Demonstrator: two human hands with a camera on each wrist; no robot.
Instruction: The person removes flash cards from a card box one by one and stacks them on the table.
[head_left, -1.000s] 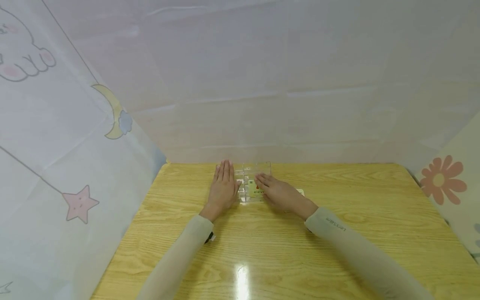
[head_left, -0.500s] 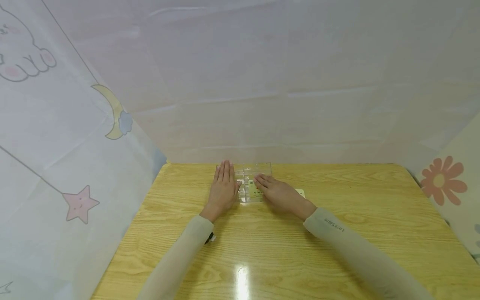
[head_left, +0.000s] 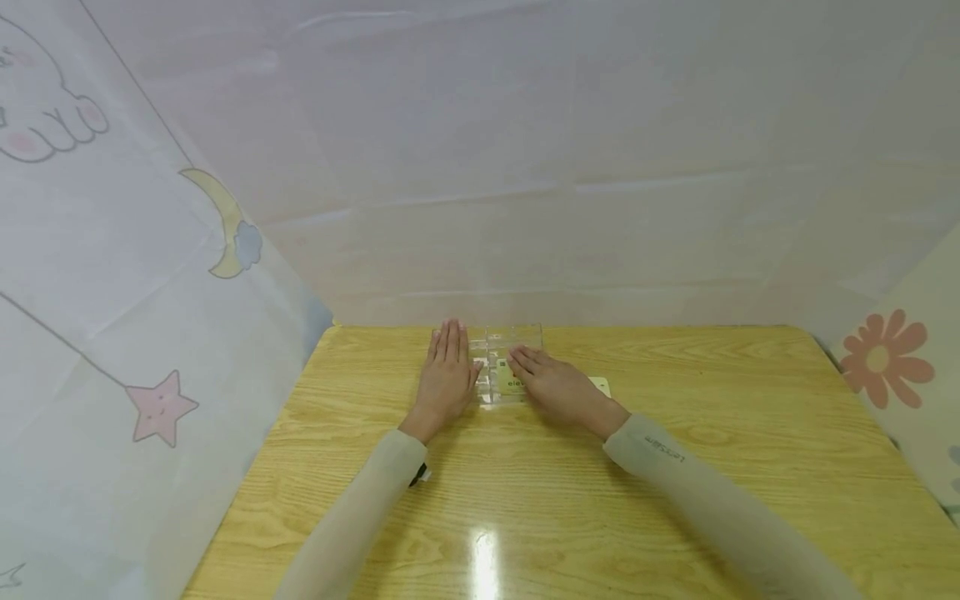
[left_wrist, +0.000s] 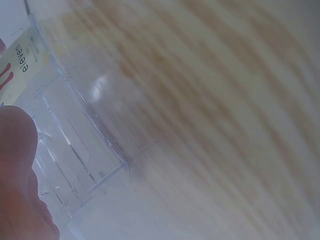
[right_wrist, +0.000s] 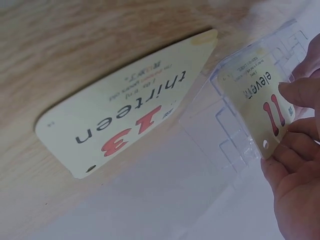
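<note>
A clear plastic divided box (head_left: 487, 337) sits at the back of the wooden table, its dividers catching the light. Across its left end lies my left hand (head_left: 444, 383), fingers straight and thumb spread inward; that thumb (left_wrist: 17, 132) shows beside the box in the left wrist view. In the right half of the box is a pale number card printed "eleven" (right_wrist: 252, 95). My right hand (head_left: 566, 387) holds this card by its right side, thumb on its face and fingers at its edge. How firmly it grips is hard to tell.
A second card, printed "thirteen" (right_wrist: 132, 107), lies on the table right of the box, partly under my right hand in the head view. The table (head_left: 510, 500) ends at a pale cloth backdrop (head_left: 480, 208) behind the box. Another printed cloth hangs at the left.
My right hand and forearm have shifted very slightly left, covering a little more of the eleven card. The left hand and the box stay in place.
</note>
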